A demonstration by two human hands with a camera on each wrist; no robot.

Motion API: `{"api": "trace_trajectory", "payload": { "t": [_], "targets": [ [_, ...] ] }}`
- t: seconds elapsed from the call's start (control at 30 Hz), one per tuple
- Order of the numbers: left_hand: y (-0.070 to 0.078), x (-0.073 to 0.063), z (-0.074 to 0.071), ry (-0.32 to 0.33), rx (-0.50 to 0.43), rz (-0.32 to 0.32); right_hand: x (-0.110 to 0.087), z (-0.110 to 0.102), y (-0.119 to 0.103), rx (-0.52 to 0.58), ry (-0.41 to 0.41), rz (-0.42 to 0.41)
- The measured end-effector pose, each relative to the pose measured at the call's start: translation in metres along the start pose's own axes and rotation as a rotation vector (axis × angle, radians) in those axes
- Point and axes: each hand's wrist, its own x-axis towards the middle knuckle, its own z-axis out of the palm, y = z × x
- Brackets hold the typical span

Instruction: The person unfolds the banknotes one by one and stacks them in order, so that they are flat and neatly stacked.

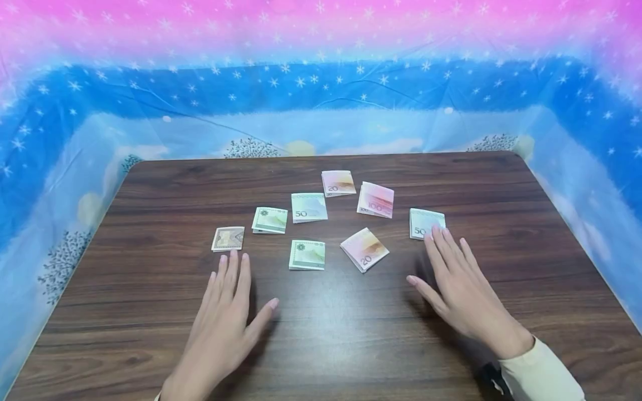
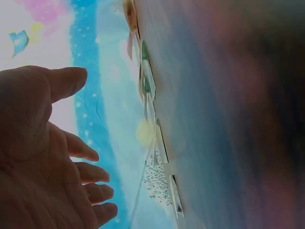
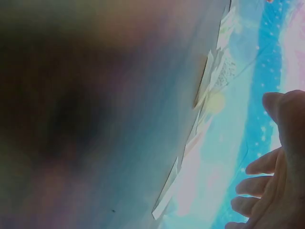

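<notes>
Several folded banknotes lie spread over a dark wooden table. My left hand, palm down with fingers extended, hovers just in front of a brownish folded note. At the right, my right hand has its fingertips over the lower corner of a green folded 50 note; whether they touch it I cannot tell. Between the hands are two green notes, another 50 note, two 20 notes and a pink 100 note. Both wrist views show straight, empty fingers.
A pink and blue cloth with white snowflakes hangs behind the table and along its sides. The table's far edge runs just beyond the notes. A pale sleeve covers the right forearm, with a black strap beside it.
</notes>
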Motion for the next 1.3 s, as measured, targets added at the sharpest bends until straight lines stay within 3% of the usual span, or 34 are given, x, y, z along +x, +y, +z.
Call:
{"api": "trace_trajectory", "payload": {
  "t": [0.37,0.53,0.87,1.3],
  "targets": [
    [-0.003,0.022,-0.01,-0.066,-0.193,-0.015,0.049,-0.005,0.027,0.187,-0.09,0.079],
    [-0.005,0.03,-0.013,-0.071,-0.294,-0.036,0.077,-0.004,0.038,0.278,-0.108,0.116],
    [-0.003,0.044,-0.01,-0.055,-0.497,-0.068,0.126,0.0,0.054,0.336,-0.212,0.244],
    [-0.003,0.045,-0.006,-0.078,-0.559,-0.109,0.174,0.023,0.061,0.384,-0.227,0.354]
  ]
}}
